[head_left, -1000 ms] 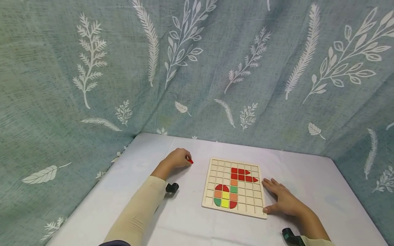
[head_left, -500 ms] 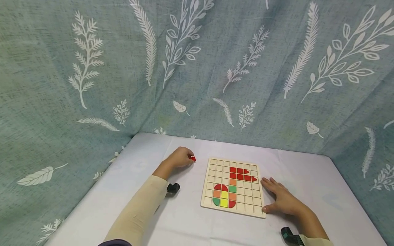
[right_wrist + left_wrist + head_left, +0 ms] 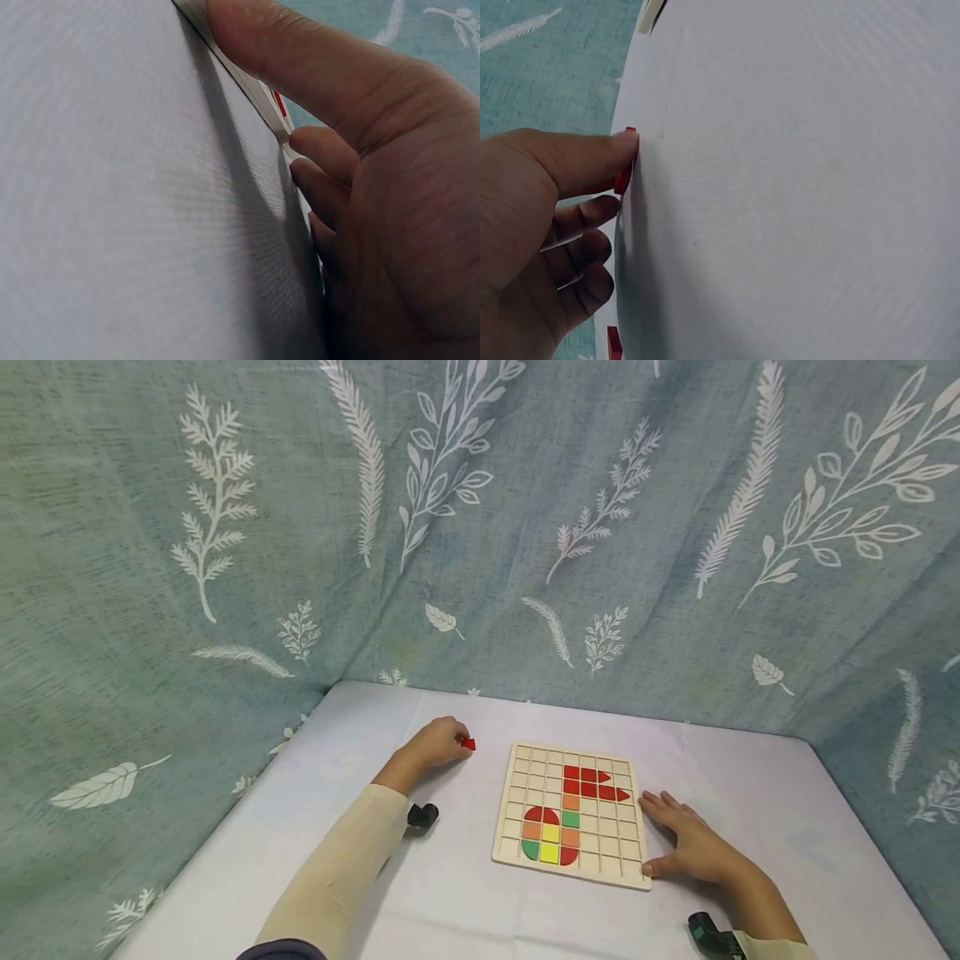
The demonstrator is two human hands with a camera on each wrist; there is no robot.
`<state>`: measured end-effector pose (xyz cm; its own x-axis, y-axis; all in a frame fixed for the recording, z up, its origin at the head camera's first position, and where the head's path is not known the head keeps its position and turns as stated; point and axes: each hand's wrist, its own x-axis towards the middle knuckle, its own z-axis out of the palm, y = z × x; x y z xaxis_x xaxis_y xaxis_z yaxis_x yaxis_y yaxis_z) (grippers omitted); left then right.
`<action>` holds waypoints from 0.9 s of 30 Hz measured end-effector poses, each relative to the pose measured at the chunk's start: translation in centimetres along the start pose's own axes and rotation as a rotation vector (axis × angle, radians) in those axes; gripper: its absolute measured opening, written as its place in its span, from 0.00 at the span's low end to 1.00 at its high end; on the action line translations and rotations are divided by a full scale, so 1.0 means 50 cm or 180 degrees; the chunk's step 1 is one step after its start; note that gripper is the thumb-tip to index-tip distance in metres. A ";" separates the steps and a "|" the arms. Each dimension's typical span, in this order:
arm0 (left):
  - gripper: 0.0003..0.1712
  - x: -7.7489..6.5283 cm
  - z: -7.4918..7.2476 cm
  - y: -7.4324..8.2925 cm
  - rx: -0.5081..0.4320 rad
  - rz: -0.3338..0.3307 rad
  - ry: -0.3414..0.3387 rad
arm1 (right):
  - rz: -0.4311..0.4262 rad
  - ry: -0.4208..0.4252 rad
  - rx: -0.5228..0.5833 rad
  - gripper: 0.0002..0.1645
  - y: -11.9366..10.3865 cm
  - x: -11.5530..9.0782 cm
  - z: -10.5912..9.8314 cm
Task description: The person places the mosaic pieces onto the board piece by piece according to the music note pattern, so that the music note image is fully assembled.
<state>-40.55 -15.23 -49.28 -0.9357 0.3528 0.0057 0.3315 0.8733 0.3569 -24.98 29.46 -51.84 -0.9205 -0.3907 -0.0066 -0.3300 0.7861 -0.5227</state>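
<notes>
My left hand (image 3: 437, 743) is to the left of the wooden grid board (image 3: 522, 777), pinching a small red tile (image 3: 468, 744) between thumb and fingers. In the left wrist view the thumb (image 3: 600, 159) covers part of that red tile (image 3: 624, 178), so its full outline is hidden. The other fingers curl loosely below it. My right hand (image 3: 693, 847) rests at the board's right edge with fingers spread. Its thumb (image 3: 255, 37) touches the near right corner of the board.
Red, orange, green and yellow tiles sit in the board's grid, including an orange tile (image 3: 571, 802) and a yellow tile (image 3: 550, 852). Another red piece (image 3: 613, 343) shows below the left hand in the left wrist view. A leaf-patterned curtain (image 3: 480, 527) borders the white table (image 3: 450, 893).
The red tile has turned between my left fingers and shifted slightly away from me. My right hand stays at the board's edge, and the tiles on the board are unchanged.
</notes>
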 end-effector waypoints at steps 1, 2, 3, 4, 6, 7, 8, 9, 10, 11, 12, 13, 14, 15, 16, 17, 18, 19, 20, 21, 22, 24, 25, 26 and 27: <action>0.14 0.002 0.000 0.002 -0.0009 0.0012 -0.0024 | -0.0014 0.0009 0.0002 0.71 0.000 -0.001 -0.001; 0.13 0.003 -0.002 0.005 -0.0033 0.0019 -0.0048 | -0.0029 0.0015 0.0017 0.71 0.000 -0.001 -0.002; 0.11 0.004 -0.002 0.007 -0.0046 0.0032 -0.0063 | -0.0047 0.0019 0.0022 0.71 0.000 -0.001 -0.002; 0.10 0.004 -0.002 0.009 -0.0042 0.0046 -0.0078 | -0.0032 0.0014 0.0030 0.71 0.000 -0.001 -0.002; 0.09 0.005 -0.001 0.014 -0.0043 0.0080 -0.0099 | -0.0007 -0.0008 0.0026 0.71 0.002 0.000 0.000; 0.09 0.006 0.000 0.016 -0.0034 0.0111 -0.0099 | 0.0002 -0.0018 0.0039 0.72 0.002 0.000 0.000; 0.09 0.007 0.002 0.018 -0.0001 0.0147 -0.0094 | 0.0015 -0.0022 0.0039 0.72 0.003 0.001 0.000; 0.09 0.009 0.003 0.020 0.0010 0.0181 -0.0081 | 0.0032 -0.0023 0.0041 0.72 0.003 0.001 0.001; 0.09 0.011 0.003 0.023 0.0023 0.0207 -0.0062 | 0.0032 -0.0025 0.0033 0.72 0.004 0.002 0.001; 0.10 0.014 0.004 0.027 0.0024 0.0234 -0.0044 | 0.0028 -0.0021 0.0028 0.72 0.004 0.002 0.002; 0.10 0.017 0.003 0.031 0.0035 0.0260 -0.0026 | 0.0023 -0.0017 0.0022 0.72 0.004 0.003 0.002; 0.10 0.020 0.003 0.036 0.0050 0.0286 -0.0010 | 0.0030 -0.0012 0.0024 0.72 0.004 0.004 0.002; 0.10 0.023 0.002 0.041 0.0070 0.0308 -0.0005 | 0.0017 -0.0005 0.0023 0.72 0.003 0.004 0.002; 0.10 0.026 0.001 0.047 0.0073 0.0327 -0.0002 | 0.0023 -0.0002 0.0016 0.72 0.003 0.004 0.002; 0.10 0.029 0.000 0.054 0.0100 0.0350 -0.0009 | 0.0015 -0.0003 0.0007 0.72 0.003 0.004 0.003; 0.10 0.032 -0.001 0.060 0.0133 0.0374 -0.0023 | 0.0024 -0.0001 0.0012 0.72 0.002 0.004 0.003; 0.09 0.035 -0.001 0.067 0.0168 0.0389 -0.0039 | 0.0029 -0.0002 0.0012 0.72 0.003 0.005 0.003; 0.10 0.037 -0.002 0.075 0.0192 0.0417 -0.0054 | 0.0013 -0.0003 0.0013 0.71 0.003 0.004 0.003; 0.10 0.040 -0.002 0.082 0.0210 0.0439 -0.0067 | 0.0009 -0.0005 0.0013 0.71 0.003 0.004 0.004; 0.10 0.042 -0.001 0.091 0.0213 0.0463 -0.0079 | 0.0024 -0.0006 0.0013 0.71 0.004 0.004 0.004; 0.10 0.045 0.000 0.099 0.0225 0.0492 -0.0087 | 0.0020 -0.0006 0.0017 0.71 0.004 0.003 0.004; 0.11 0.051 0.004 0.117 0.0234 0.0547 -0.0107 | 0.0021 -0.0004 0.0029 0.71 0.006 0.002 0.005; 0.11 0.053 0.006 0.127 0.0224 0.0572 -0.0118 | 0.0014 -0.0003 0.0030 0.71 0.007 0.002 0.005; 0.11 0.055 0.008 0.138 0.0221 0.0584 -0.0134 | 0.0023 -0.0001 0.0041 0.71 0.008 0.001 0.005; 0.11 0.058 0.011 0.148 0.0212 0.0605 -0.0147 | 0.0019 -0.0002 0.0040 0.71 0.008 0.000 0.005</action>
<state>-40.74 -7.54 -47.15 -0.8495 0.5271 0.0237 0.5103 0.8093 0.2909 -25.09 29.67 -52.25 -0.9223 -0.3864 -0.0101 -0.3219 0.7823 -0.5333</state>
